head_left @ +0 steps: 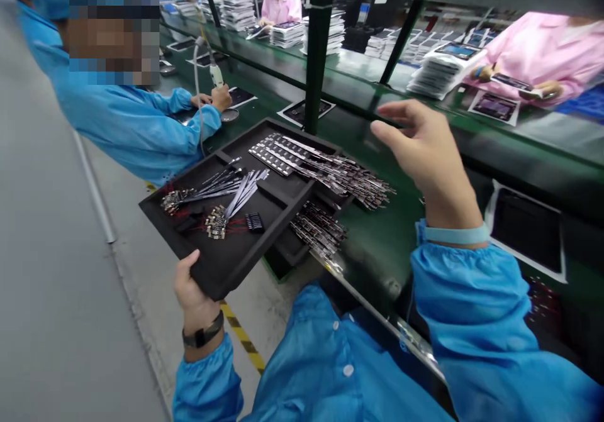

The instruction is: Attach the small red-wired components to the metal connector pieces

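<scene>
My left hand (194, 287) grips the near corner of a black compartment tray (221, 265), thumb on top and the other fingers hidden beneath. Two bunches of small parts with pale flat strips (243, 192) lie in its nearer compartments, with a small black block (255, 222) beside them. In the far compartment are long rows of thin metallic strips (283, 155), spilling past the tray's right edge. Under that edge sits another dark tray (295, 249) with similar strips (323, 230). My right hand (419, 136) is raised over the bench, fingers apart and curved, holding nothing.
A co-worker in blue (136, 120) is at the left, holding a pale tool (216, 76). A dark green post (317, 63) stands behind the tray. A framed black panel (526, 230) lies at the right. Beyond the rail, a person in pink (561, 51) works beside stacked panels (441, 73).
</scene>
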{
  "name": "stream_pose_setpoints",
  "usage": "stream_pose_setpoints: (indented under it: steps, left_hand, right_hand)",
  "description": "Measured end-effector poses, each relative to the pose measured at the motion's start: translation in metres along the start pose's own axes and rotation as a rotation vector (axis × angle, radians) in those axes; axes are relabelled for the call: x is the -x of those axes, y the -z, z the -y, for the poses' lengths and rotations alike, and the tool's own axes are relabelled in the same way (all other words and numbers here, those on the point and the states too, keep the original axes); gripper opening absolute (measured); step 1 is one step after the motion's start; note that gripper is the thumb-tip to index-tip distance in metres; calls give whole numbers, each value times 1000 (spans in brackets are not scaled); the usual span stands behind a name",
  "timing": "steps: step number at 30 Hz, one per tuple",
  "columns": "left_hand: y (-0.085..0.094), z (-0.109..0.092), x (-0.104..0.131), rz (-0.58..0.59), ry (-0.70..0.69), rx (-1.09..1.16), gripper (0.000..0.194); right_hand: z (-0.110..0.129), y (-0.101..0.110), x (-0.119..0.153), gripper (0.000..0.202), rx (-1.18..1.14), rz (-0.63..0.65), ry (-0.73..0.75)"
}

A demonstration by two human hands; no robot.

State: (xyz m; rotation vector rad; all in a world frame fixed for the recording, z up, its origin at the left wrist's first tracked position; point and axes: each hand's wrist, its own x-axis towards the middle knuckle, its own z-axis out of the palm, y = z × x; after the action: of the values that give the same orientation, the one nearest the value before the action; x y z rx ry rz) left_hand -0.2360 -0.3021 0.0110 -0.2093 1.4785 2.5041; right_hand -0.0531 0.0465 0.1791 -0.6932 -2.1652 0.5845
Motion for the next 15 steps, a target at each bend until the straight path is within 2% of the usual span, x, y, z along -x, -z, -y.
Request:
stream_pose_setpoints:
  steps: [8,12,15]
  left_hand:
    - [-42,46,12,93,84,-39,31]
    - [-66,65,10,173,84,-65,30]
    - [-79,76,6,237,40,-90,31]
  right_hand:
    - [-86,59,69,26,-228,-144,-356]
    - [-111,92,102,26,-236,-182,-450]
    - [-129,124,124,26,-197,-236,-485]
